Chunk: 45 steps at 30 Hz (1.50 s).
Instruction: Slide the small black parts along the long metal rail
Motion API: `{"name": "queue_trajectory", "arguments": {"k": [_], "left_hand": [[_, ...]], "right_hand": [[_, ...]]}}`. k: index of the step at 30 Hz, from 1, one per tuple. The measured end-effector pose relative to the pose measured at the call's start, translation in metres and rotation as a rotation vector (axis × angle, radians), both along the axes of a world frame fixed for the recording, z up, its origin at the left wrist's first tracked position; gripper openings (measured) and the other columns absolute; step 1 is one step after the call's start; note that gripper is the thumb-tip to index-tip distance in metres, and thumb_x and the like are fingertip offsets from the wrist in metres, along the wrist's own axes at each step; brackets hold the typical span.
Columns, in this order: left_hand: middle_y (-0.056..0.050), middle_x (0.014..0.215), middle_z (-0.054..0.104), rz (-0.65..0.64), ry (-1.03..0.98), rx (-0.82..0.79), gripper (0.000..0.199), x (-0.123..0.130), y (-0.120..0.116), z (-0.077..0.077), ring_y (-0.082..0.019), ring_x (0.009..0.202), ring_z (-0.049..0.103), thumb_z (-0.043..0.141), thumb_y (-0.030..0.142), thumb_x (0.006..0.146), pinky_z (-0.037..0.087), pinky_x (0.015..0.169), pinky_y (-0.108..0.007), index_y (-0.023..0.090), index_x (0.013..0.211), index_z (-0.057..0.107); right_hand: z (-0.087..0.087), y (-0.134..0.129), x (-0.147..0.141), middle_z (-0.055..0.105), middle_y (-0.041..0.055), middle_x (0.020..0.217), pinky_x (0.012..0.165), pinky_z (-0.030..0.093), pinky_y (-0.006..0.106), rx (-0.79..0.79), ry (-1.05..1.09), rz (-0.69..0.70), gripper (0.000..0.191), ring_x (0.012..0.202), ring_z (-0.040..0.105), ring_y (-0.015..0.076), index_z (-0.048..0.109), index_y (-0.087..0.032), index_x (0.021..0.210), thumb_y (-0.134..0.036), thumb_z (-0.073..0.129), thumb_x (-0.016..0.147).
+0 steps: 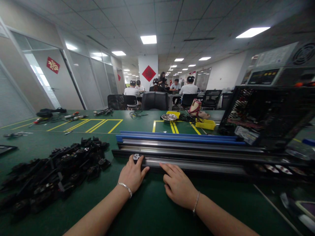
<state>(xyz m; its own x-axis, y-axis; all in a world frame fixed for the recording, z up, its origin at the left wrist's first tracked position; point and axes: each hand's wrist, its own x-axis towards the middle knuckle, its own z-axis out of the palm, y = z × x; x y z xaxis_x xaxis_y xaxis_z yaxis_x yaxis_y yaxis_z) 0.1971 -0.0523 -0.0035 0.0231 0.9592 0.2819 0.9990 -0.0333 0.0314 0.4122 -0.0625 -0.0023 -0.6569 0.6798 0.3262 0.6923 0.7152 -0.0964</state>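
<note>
My left hand (131,173) grips a small black part with a pale top (136,157) at the left end of the nearest dark metal rail (197,164). Farther right, my right hand (178,185) touches the near edge of that rail with an outstretched index finger, its other fingers curled in. More dark rails lie parallel behind it, and a blue rail (177,137) lies at the back. A large pile of black parts (71,164) spreads over the green table left of my left hand.
On the green table (152,209) are a metal bowl (169,117), a yellow tray (205,124), cables and tools. An open computer case (265,114) stands at right. A black chair (155,100) and several people are beyond the table.
</note>
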Motion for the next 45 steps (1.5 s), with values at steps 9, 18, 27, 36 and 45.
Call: {"name": "queue_trajectory", "arguments": {"k": [9, 18, 27, 36, 45], "left_hand": [[-0.023, 0.131, 0.039, 0.219, 0.102, -0.048, 0.061, -0.031, 0.005, 0.027, -0.031, 0.107, 0.053, 0.028, 0.059, 0.085, 0.041, 0.085, -0.038, 0.022, 0.133, 0.04], [-0.026, 0.132, 0.038, 0.591, 0.038, 0.035, 0.063, -0.112, 0.022, 0.037, -0.041, 0.124, 0.033, 0.02, 0.057, 0.085, 0.029, 0.092, -0.054, 0.021, 0.134, 0.038], [-0.012, 0.138, 0.037, 0.868, -0.15, 0.085, 0.073, -0.186, 0.018, 0.038, -0.046, 0.127, 0.017, 0.018, 0.069, 0.08, 0.028, 0.087, -0.067, 0.02, 0.127, 0.043], [-0.01, 0.148, 0.017, 0.911, -0.216, 0.121, 0.072, -0.191, 0.015, 0.041, -0.05, 0.129, 0.002, 0.028, 0.071, 0.077, 0.019, 0.091, -0.07, 0.017, 0.12, 0.049], [-0.018, 0.146, 0.02, 0.206, -0.033, 0.264, 0.053, -0.074, 0.018, 0.048, -0.032, 0.136, 0.01, 0.039, 0.041, 0.086, 0.025, 0.105, -0.048, 0.011, 0.13, 0.042]], "right_hand": [[-0.001, 0.0, 0.0, 0.034, 0.0035, 0.143, 0.105, 0.025, 0.04, -0.002, -0.004, -0.001, 0.014, 0.125, 0.033, 0.0223, 0.061, -0.018, 0.084, -0.022, 0.047, 0.079], [0.0, 0.0, 0.0, 0.034, 0.003, 0.143, 0.106, 0.025, 0.039, -0.002, -0.01, -0.006, 0.014, 0.125, 0.033, 0.0211, 0.061, -0.019, 0.083, -0.021, 0.048, 0.077], [0.0, -0.001, -0.002, 0.034, 0.0028, 0.143, 0.105, 0.025, 0.04, -0.004, -0.003, -0.012, 0.013, 0.125, 0.033, 0.0215, 0.06, -0.019, 0.083, -0.02, 0.048, 0.077], [0.002, -0.002, -0.002, 0.034, 0.0032, 0.143, 0.106, 0.026, 0.04, 0.001, -0.011, -0.018, 0.014, 0.126, 0.033, 0.0215, 0.061, -0.019, 0.083, -0.019, 0.048, 0.077], [-0.002, -0.002, 0.0, 0.037, 0.0035, 0.141, 0.105, 0.026, 0.039, 0.013, 0.037, 0.009, 0.021, 0.126, 0.033, 0.0206, 0.058, -0.02, 0.093, -0.018, 0.047, 0.075]]}}
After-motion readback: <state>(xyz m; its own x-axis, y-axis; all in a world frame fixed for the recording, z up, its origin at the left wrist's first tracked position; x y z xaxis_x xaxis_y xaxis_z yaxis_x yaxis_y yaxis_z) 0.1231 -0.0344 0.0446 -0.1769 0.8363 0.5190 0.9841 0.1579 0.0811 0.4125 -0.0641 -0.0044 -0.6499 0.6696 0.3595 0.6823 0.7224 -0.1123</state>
